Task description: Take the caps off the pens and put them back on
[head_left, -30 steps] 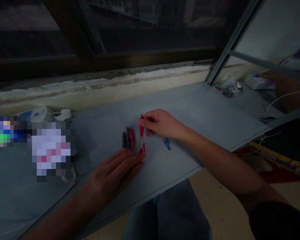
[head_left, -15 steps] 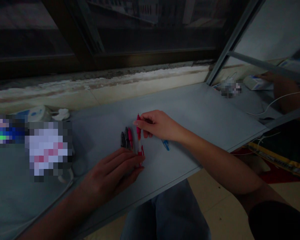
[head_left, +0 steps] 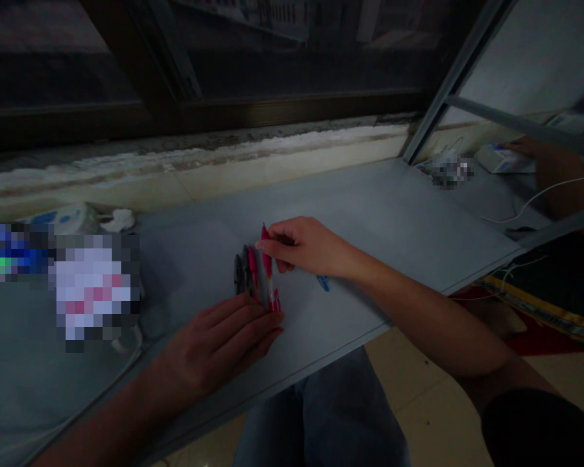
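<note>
grey tabletop [head_left: 370, 214] bears all | left hand [head_left: 219, 344] flat, fingers together, tips touching near ends of pen row [head_left: 243, 275] | right hand [head_left: 311, 250] pinching red pen [head_left: 267, 269], tilted against the row | blue pen [head_left: 323, 283] beside right wrist

Grey table [head_left: 394, 214] runs along pale window sill [head_left: 272, 162]; dark window frame [head_left: 296, 107] above it. At table's far-left end, white round object [head_left: 71, 217], small crumpled white thing [head_left: 119, 220] just beside it. Blurred patches [head_left: 95, 292] left, contents unreadable. Grey metal bars [head_left: 516, 126] cross upper right. Beyond them, white box [head_left: 503, 159], thin white cable [head_left: 540, 194], another person's arm [head_left: 564, 175]. Tiled floor [head_left: 442, 402] below table edge; yellow-edged cloth [head_left: 540, 305] on floor at right.
</note>
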A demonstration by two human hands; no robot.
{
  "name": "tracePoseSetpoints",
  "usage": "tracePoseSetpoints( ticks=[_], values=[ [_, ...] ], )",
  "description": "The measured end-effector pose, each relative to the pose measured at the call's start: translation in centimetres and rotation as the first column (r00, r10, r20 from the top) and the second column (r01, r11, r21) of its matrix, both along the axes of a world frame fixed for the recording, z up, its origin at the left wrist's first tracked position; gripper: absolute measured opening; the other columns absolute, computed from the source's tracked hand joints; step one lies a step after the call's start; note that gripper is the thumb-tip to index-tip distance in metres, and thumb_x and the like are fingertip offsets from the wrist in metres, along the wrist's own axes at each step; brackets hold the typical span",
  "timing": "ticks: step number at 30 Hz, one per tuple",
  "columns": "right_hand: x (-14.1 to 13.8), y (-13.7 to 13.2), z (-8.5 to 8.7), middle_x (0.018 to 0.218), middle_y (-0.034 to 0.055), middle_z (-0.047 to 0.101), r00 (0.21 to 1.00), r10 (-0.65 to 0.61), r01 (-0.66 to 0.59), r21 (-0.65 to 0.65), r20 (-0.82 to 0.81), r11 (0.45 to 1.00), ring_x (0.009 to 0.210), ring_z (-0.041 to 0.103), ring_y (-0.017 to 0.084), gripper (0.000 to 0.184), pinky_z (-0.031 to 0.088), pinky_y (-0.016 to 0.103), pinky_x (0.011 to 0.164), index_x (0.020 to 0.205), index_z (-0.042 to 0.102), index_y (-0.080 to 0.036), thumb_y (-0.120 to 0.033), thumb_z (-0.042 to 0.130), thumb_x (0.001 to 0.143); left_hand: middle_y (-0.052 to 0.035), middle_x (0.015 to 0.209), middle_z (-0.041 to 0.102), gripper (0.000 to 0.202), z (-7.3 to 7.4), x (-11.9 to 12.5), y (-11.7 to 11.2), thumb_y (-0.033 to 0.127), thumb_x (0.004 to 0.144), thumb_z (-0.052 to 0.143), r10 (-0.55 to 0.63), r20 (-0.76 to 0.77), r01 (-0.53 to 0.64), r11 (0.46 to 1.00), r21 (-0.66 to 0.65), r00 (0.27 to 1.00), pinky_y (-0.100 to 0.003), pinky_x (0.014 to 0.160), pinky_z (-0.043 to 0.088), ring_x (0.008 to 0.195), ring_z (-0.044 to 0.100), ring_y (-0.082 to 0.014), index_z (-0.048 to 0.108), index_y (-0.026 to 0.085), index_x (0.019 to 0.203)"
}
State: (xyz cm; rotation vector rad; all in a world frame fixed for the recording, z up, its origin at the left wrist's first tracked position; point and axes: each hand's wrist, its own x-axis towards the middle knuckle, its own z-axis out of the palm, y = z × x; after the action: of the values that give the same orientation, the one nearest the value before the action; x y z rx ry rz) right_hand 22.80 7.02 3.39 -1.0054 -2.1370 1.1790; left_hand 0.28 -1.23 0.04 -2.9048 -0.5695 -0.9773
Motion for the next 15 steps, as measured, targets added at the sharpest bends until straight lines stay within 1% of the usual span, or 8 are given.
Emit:
tracePoseSetpoints(
  ticks=[3, 5, 7, 11, 13, 15],
  values=[
    [0.2, -0.1, 0.4, 0.066, -0.0008, 0.064, 1.0, -0.01, 0.01, -0.005, -0.016, 1.0, 0.06, 0.057, 0.008, 0.039, 0.043, 0.024, 0.066, 0.08, 0.064, -0.014, -0.044, 0.056, 0.103, -0.0051, 0.095, 0.079, 0.016, 0.1, -0.1, 0.1, 0.01, 0.1, 0.064, 0.006, -0.003, -0.006, 0.999, 0.033, 1.0, -0.03, 0.083, 0.065, 0.083, 0.075, -0.0157, 0.069, 0.013, 0.115],
    [0.3, -0.2, 0.6, 0.066, -0.0009, 0.064, 0.999, -0.01, 0.01, -0.003, -0.03, 1.0, 0.06, 0.057, 0.009, 0.038, 0.043, 0.024, 0.066, 0.081, 0.064, -0.014, -0.044, 0.057, 0.103, -0.005, 0.097, 0.08, 0.014, 0.3, -0.2, 0.2, 0.012, 0.103, 0.062, -0.003, -0.03, 0.005, 0.999, 0.052, 1.0, -0.03, 0.086, 0.065, 0.085, 0.076, -0.0155, 0.068, 0.014, 0.115],
    [0.4, -0.4, 0.7, 0.066, -0.001, 0.064, 0.999, 0.011, -0.011, 0.001, -0.032, 1.0, 0.06, 0.056, 0.008, 0.037, 0.043, 0.024, 0.066, 0.081, 0.063, -0.014, -0.044, 0.057, 0.103, -0.0053, 0.098, 0.08, 0.014, 0.4, -0.1, 0.2, 0.013, 0.105, 0.057, -0.009, -0.064, 0.013, 0.998, 0.063, 0.998, -0.031, 0.086, 0.065, 0.087, 0.077, -0.0164, 0.067, 0.015, 0.115],
    [0.7, 0.2, 0.7, 0.066, -0.0013, 0.063, 0.997, 0.071, -0.071, -0.035, -0.02, 0.997, 0.061, 0.057, 0.009, 0.034, 0.043, 0.023, 0.066, 0.081, 0.061, -0.014, -0.041, 0.058, 0.102, -0.0058, 0.095, 0.079, 0.016, 0.5, 0.2, -0.1, 0.014, 0.107, 0.052, -0.002, -0.105, 0.001, 1.0, -0.013, 0.995, -0.031, 0.081, 0.063, 0.086, 0.075, -0.0177, 0.065, 0.016, 0.116],
    [1.1, 1.0, 0.4, 0.065, -0.0013, 0.062, 0.999, 0.033, -0.032, -0.047, 0.018, 0.998, 0.059, 0.055, 0.009, 0.034, 0.041, 0.023, 0.065, 0.078, 0.059, -0.015, -0.039, 0.057, 0.102, -0.0055, 0.091, 0.076, 0.015, 0.3, 0.3, 0.1, 0.02, 0.107, 0.053, 0.032, -0.099, -0.037, 0.998, -0.049, 0.995, -0.031, 0.078, 0.062, 0.083, 0.074, -0.0179, 0.062, 0.016, 0.118],
    [1.6, 2.1, 0.0, 0.062, -0.0015, 0.06, 0.992, -0.067, 0.068, -0.001, 0.103, 0.998, 0.057, 0.052, 0.009, 0.035, 0.038, 0.023, 0.064, 0.075, 0.057, -0.016, -0.037, 0.054, 0.102, -0.0049, 0.087, 0.073, 0.019, 0.1, 0.3, 0.3, 0.03, 0.107, 0.055, 0.112, -0.099, -0.121, 0.989, -0.083, 0.989, -0.031, 0.073, 0.061, 0.079, 0.072, -0.0185, 0.061, 0.016, 0.118]
  ],
)
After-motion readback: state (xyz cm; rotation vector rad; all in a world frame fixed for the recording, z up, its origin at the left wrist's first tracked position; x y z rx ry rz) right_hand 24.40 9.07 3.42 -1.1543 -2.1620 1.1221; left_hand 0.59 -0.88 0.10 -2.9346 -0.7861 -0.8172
